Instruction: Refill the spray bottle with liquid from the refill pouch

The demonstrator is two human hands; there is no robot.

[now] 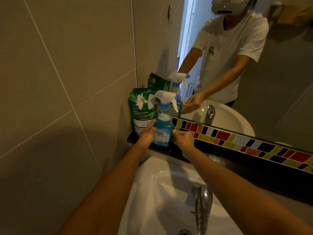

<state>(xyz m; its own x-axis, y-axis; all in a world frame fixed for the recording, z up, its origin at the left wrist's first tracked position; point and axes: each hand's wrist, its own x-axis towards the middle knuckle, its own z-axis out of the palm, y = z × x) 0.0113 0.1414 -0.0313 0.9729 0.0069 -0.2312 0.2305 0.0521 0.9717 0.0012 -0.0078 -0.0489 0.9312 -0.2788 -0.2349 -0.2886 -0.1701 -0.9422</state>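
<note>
Bathroom corner, beige tiled wall, dark ledge [210, 156] behind a white basin [152, 192] under a mirror. Spray bottle [163, 128] stands upright at ledge's left end, translucent blue plastic, glossy label, white trigger head with blue collar still on, blue liquid up to the shoulder, foam above. Left hand [147, 133] touches bottle's left side, fingers fairly straight; right hand [183, 139] sits against its right side, fingers curled, real grip unclear. Refill pouch [141, 112], soft green printed film, stands just behind-left, touching wall corner. Risk: narrow ledge, bottle could tip into basin; floppy pouch may slump or spill. Chrome tap [203, 206] below, coloured mosaic strip [254, 143] right.
</note>
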